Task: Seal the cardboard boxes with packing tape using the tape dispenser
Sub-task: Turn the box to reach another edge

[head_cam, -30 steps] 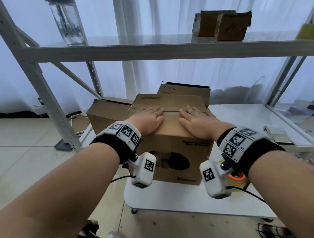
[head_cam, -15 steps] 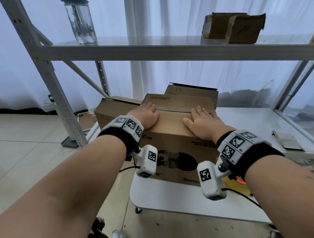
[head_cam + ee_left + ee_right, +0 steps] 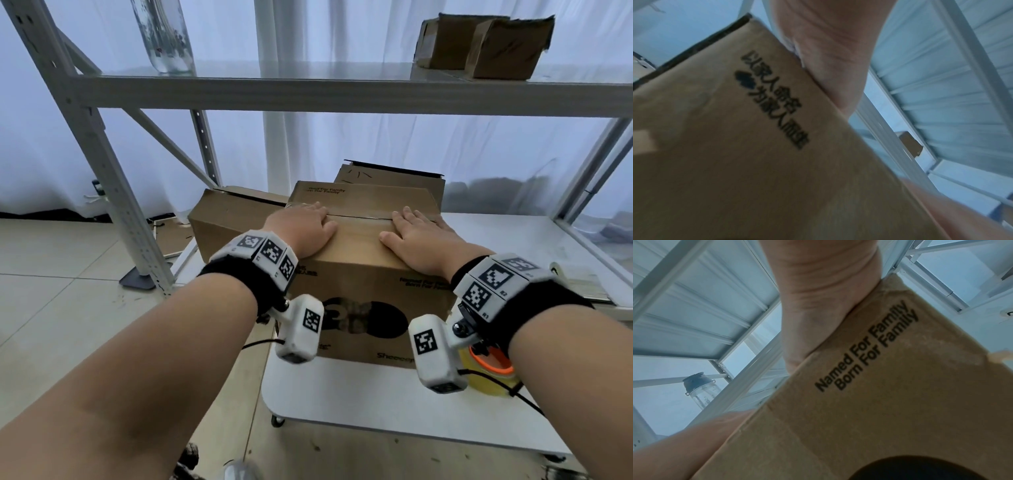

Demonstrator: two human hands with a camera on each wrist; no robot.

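Note:
A brown cardboard box (image 3: 359, 274) with black print stands on the white table (image 3: 359, 404). Its top flaps are closed, and the seam (image 3: 359, 216) shows between my hands. My left hand (image 3: 301, 229) lies flat on the left of the top, fingers straight. My right hand (image 3: 418, 236) lies flat on the right side the same way. The wrist views show only the box's front face (image 3: 735, 146) (image 3: 879, 402) and the heels of my palms. A roll of yellowish tape with an orange core (image 3: 489, 370) sits by the box's right front corner, partly hidden by my right wrist.
Two more cardboard boxes (image 3: 233, 219) (image 3: 394, 178) stand behind and to the left. A metal shelf (image 3: 342, 92) runs overhead with a clear bottle (image 3: 164, 37) and small boxes (image 3: 486, 44). A flat object (image 3: 575, 281) lies at the table's right.
Both hands have slid apart along the box top, from side by side at the middle out toward its ends. The camera has come nearer.

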